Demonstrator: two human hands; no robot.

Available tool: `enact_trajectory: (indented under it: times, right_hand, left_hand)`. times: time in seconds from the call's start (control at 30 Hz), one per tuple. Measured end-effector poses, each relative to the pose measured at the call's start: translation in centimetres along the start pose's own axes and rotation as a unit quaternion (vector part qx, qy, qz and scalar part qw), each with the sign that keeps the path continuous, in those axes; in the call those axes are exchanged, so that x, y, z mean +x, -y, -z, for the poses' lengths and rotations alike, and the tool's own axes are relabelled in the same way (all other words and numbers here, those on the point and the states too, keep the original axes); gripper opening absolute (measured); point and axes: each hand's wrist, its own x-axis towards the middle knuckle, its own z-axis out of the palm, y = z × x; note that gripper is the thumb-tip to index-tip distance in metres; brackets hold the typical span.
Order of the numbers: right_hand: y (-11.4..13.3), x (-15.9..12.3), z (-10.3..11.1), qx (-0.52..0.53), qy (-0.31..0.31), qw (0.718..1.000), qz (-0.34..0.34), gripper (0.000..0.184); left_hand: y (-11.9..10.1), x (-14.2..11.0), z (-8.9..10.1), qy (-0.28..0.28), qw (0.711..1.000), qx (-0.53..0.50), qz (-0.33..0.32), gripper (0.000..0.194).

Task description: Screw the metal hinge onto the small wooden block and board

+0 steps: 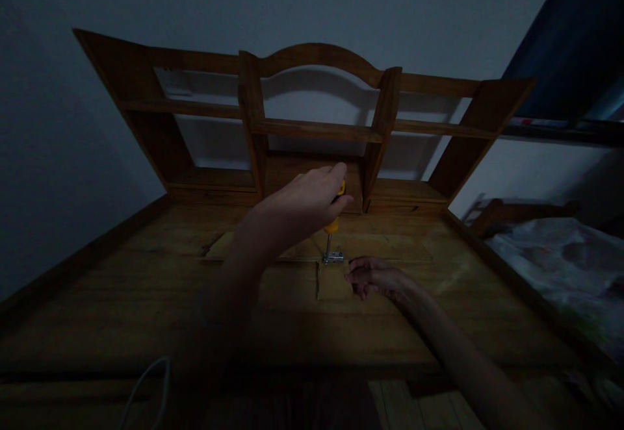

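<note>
My left hand [312, 196] is wrapped round the yellow-and-black handle of a screwdriver [331, 226], which stands nearly upright. Its metal shaft reaches down to a small silver metal bracket [335, 256], probably a hinge or catch. The bracket lies at the top edge of a small, flat tan piece of board [334, 282] on the desk. On the right side of that piece, my right hand [374, 277] grips the edge with curled fingers. A longer tan strip [390, 247] lies behind, partly hidden by my left hand and forearm.
A wooden desk [170, 287] carries a shelf unit [316, 132] with an arched top along the wall. At the lower left hangs a white cable [164, 378]. Beyond the desk's right edge is a pale, crumpled plastic-like cover [560, 254]. The room is dim.
</note>
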Motion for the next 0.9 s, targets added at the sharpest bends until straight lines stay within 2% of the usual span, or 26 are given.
enact_trajectory:
  times: [0.13,0.27,0.5,0.7,0.83,0.9]
  right_hand:
    - [0.0,0.0,0.2,0.015,-0.010,1.000,-0.014,0.041]
    - [-0.1,0.0,0.3,0.025,-0.026,0.999,-0.012,0.041]
    - [0.1,-0.1,0.4,0.019,-0.011,1.000,-0.014,0.037]
    - [-0.2,0.2,0.7,0.019,-0.015,1.000,-0.012,0.041]
    - [0.0,0.2,0.6,0.010,-0.003,1.000,-0.020,0.046]
    - [0.1,0.1,0.6,0.009,-0.002,1.000,-0.021,0.047]
  left_hand:
    - [0.2,-0.2,0.5,-0.004,1.000,-0.006,0.002,0.028]
    - [0.3,-0.3,0.6,0.015,1.000,-0.002,0.006,0.026]
    - [0.5,0.0,0.2,0.021,1.000,-0.007,0.012,0.028]
    - [0.8,-0.4,0.5,0.040,0.999,-0.013,-0.019,0.030]
    - [0.1,-0.6,0.4,0.043,0.998,0.001,-0.041,0.037]
    - [-0.7,-0.4,0.0,0.025,0.999,0.029,-0.024,0.035]
